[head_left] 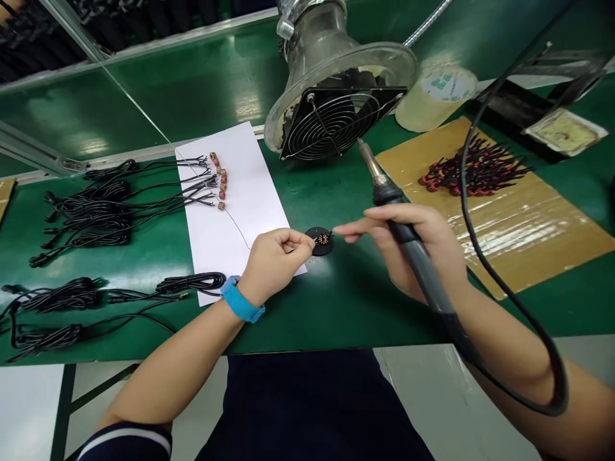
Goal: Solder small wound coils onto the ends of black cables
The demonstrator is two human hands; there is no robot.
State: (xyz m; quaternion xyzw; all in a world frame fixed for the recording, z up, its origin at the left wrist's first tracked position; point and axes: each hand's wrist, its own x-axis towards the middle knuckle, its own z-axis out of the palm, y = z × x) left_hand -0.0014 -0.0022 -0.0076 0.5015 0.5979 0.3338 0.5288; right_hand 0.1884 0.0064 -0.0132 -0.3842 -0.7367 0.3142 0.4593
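Note:
My left hand, with a blue band at the wrist, is closed in a pinch at the left edge of a small round black disc. What its fingertips hold is too small to make out. Several copper-coloured wire ends show on the disc. A soldering iron rests in my right hand, its tip pointing up and away from the disc. The right index finger and thumb reach toward a short dark wire at the disc's right side. Thin wire runs down over the white paper toward my left hand.
Coiled black cables lie at left, some ending at small copper-and-red parts on the paper. A fan hood overhangs the bench. At right, red-and-black pieces lie on brown board, near a sponge. The iron's cord loops around my right arm.

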